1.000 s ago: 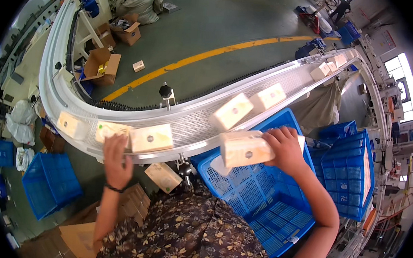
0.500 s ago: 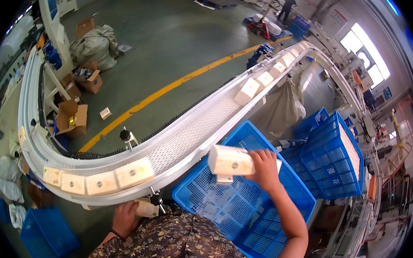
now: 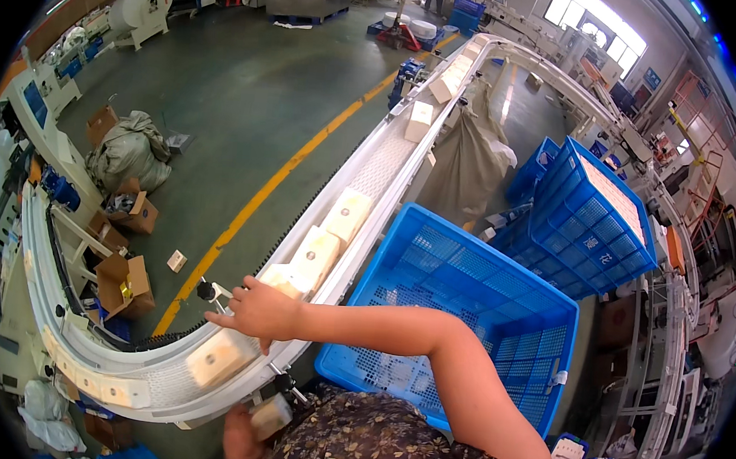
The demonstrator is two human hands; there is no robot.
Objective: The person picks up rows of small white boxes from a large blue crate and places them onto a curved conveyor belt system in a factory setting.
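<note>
pack (image 3: 271, 416) gripped in left hand (image 3: 240, 438); right hand (image 3: 262, 310) spread; white characters (image 3: 590, 242) on blue crate (image 3: 576, 212)

Toward the left edge of the floor (image 3: 241, 93) we see a sack (image 3: 130, 157) and, nearer us, an open carton (image 3: 114, 278); a yellow line (image 3: 280, 173) runs right of both.

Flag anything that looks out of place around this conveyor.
A small pale box lies alone on the floor, between the yellow line and an open carton; it looks stray, since similar-looking packs sit on the conveyor.
</note>
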